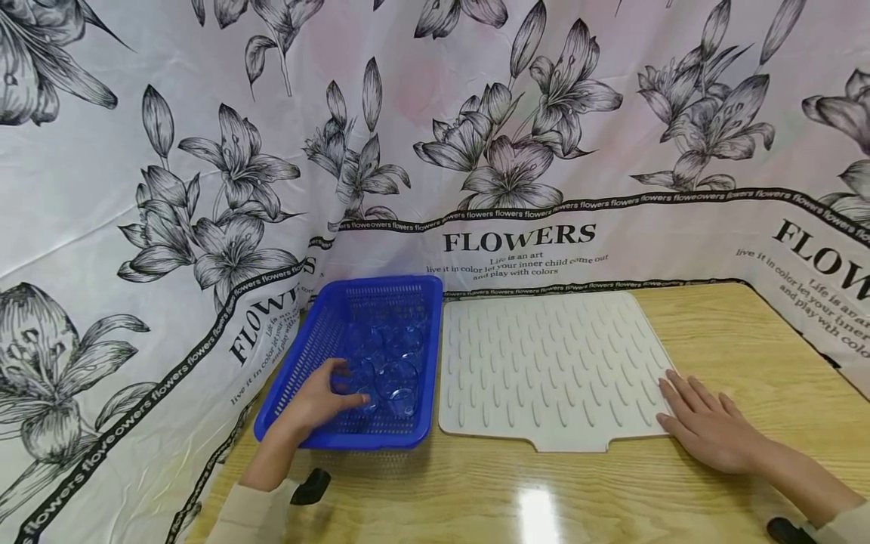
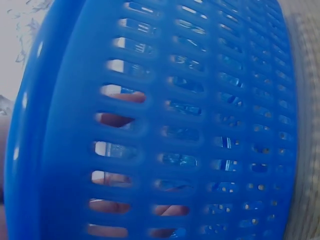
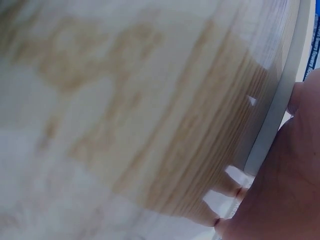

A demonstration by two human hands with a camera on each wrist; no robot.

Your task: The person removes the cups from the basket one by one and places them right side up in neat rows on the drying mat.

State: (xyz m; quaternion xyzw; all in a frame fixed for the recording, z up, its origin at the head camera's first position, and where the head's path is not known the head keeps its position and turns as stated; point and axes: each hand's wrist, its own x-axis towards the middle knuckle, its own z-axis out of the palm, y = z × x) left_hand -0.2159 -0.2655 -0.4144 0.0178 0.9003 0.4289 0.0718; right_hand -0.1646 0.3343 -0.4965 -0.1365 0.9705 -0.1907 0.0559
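Inside the blue basket [image 1: 427, 378] are several clear glasses [image 1: 397, 378]. My left hand [image 1: 318, 400] reaches over the basket's left side, its thumb and fingers curled round a clear glass [image 1: 360, 378] near the front. In the left wrist view the slotted basket wall [image 2: 70, 150] covers most of that hand; bits of fingers [image 2: 114, 206] show through the holes. My right hand [image 1: 714, 431] lies with straight fingers at the right edge of the white ridged board [image 1: 557, 370]. The right wrist view has this hand [image 3: 285, 185] against the board's edge [image 3: 275, 117].
Basket and board lie side by side on a wooden table [image 1: 476, 491]. A white cloth with printed flowers [image 1: 381, 257] hangs behind them and along the left side. Dark bands [image 1: 311, 487] show at both sleeves.
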